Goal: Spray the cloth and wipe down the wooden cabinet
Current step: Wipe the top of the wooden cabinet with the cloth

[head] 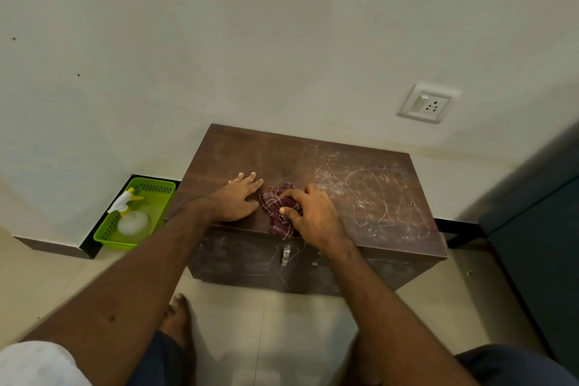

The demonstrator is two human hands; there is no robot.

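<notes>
Nearest, a bare foot stands on the beige tiled floor. Beyond it, the right hand grips the crumpled maroon checked cloth at the front top edge of the dark brown wooden cabinet. The left hand presses flat just beside the cloth, fingers straight. Farther left, a translucent yellow-trigger spray bottle lies in a green plastic basket.

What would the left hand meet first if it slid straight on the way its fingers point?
Likely only the cream wall behind. The left hand lies flat on the dark brown wooden cabinet, fingers aimed at its back edge over bare wood; the maroon checked cloth lies off to the side.
</notes>
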